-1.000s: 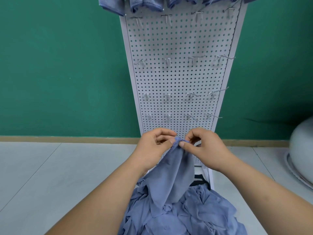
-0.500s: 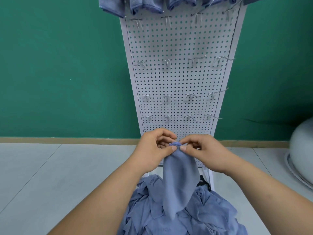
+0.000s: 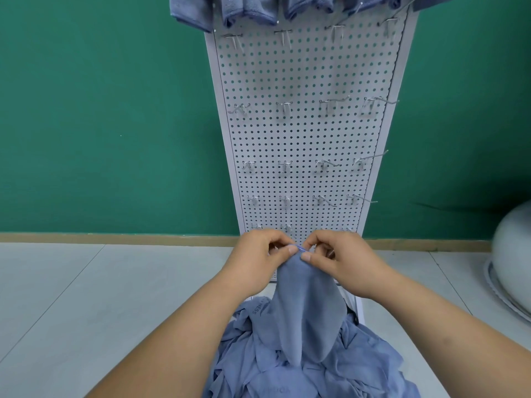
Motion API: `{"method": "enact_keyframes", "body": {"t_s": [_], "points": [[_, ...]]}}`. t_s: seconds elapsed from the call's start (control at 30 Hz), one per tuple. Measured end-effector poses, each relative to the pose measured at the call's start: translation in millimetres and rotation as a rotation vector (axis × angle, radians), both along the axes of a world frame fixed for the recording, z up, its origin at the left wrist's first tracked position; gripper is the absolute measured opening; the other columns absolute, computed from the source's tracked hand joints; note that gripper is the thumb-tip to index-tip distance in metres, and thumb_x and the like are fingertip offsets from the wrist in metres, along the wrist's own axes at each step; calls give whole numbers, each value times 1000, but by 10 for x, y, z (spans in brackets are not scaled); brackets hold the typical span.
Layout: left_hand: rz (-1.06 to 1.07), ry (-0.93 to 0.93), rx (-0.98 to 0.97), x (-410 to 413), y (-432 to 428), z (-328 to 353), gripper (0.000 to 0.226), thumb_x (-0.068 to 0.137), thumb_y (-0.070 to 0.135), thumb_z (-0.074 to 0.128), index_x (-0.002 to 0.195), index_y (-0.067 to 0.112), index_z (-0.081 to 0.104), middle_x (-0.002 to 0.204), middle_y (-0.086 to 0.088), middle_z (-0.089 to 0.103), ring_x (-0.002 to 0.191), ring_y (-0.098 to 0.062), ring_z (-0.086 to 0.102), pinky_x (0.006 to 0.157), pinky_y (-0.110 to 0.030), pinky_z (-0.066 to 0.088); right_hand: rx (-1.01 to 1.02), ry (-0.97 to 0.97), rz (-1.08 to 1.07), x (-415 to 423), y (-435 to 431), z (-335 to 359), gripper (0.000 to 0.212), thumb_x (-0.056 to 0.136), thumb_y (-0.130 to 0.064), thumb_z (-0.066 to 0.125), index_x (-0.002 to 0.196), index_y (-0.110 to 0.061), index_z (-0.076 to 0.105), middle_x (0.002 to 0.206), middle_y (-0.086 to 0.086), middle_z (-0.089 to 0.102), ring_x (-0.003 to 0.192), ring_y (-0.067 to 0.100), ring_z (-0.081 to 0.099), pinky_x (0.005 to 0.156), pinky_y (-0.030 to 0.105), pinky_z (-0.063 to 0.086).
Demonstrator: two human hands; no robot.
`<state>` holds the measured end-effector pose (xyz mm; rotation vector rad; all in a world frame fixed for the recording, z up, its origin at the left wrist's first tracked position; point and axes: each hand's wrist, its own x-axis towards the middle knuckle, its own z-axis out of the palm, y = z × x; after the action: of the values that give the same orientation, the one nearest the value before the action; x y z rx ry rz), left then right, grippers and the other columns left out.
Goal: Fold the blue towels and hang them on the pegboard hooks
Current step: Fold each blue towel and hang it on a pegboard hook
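One blue towel [image 3: 304,308] hangs in a point from its top corner, pinched between my left hand [image 3: 258,259] and my right hand [image 3: 342,262]. Both hands meet at that corner, in front of the foot of the white pegboard [image 3: 304,133]. Below lies a heap of blue towels [image 3: 310,369]. Several folded blue towels [image 3: 247,10] hang along the pegboard's top row. Rows of bare metal hooks [image 3: 284,106] stick out lower down the board.
A green wall [image 3: 100,110] stands behind the pegboard, with a wooden skirting strip at floor level. Pale floor tiles [image 3: 86,297] spread to the left. A round white object [image 3: 511,254] sits at the right edge.
The towel has come up out of the heap and now hangs narrower and straighter. Both hands stay pinched together on its top corner, barely shifted.
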<state>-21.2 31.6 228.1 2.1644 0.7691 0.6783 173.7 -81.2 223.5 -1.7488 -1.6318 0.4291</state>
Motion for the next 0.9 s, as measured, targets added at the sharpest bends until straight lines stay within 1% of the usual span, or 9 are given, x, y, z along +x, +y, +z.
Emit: {"method": "enact_keyframes", "body": {"t_s": [0.1,0.2,0.37,0.43,0.57,0.67,0.77,0.83,0.9], "points": [[111,-22,99,-64,117,0,7,96,28,75,93,33,77,88,15,72,78,-8,61,77,-24,51,-83,-14,46,87,-16,18,14,96,-35,75,106,-37,65,75,-13,69,73,10,65,81,40,57],[217,-73,99,-193,280,-25,10,97,27,74,91,35,76,91,16,72,79,-10,62,75,-20,49,-185,-42,30,288,-76,1,10,98,-34,73,104,-39,68,81,-17,69,82,4,63,89,36,55],[369,-158,139,-412,484,-49,9,99,24,71,94,31,76,93,15,72,86,-4,64,79,-17,47,-276,-201,-3,512,-171,-18,4,100,-34,69,98,-37,70,94,-15,67,94,-1,56,78,20,44],[435,-181,157,-508,563,-53,11,99,25,71,92,33,75,93,14,72,87,-4,64,80,-21,49,-317,-309,-42,603,-180,-84,6,100,-42,67,95,-41,68,96,-16,65,99,5,53,80,25,46],[472,-105,225,-594,631,-102,11,98,26,72,89,33,74,90,11,67,81,-2,60,75,-22,44,-176,-551,-221,743,-165,-147,11,99,-54,61,98,-46,69,101,-19,63,101,13,49,87,39,51],[490,-80,242,-614,649,-131,8,97,26,73,91,29,76,89,10,69,80,-7,62,77,-30,49,18,-627,-301,738,-183,-71,23,96,-54,62,97,-37,77,103,-15,55,101,18,45,81,42,50],[471,-22,249,-634,662,-149,6,96,28,75,92,30,78,88,14,70,78,-7,63,76,-32,53,27,-717,-469,781,-220,-31,24,95,-53,66,95,-34,80,112,-6,60,104,25,49,74,40,49],[449,47,280,-612,646,-151,4,96,29,76,93,31,78,87,16,70,76,-5,62,74,-32,53,-9,-688,-500,774,-219,4,24,99,-51,63,98,-33,80,109,-9,65,101,23,53,72,38,50],[457,113,294,-593,648,-156,3,95,29,76,94,31,78,85,15,70,75,-7,62,73,-34,55,32,-492,-413,730,-260,100,21,99,-49,64,94,-35,79,100,-16,69,89,13,61,71,37,54]]}}
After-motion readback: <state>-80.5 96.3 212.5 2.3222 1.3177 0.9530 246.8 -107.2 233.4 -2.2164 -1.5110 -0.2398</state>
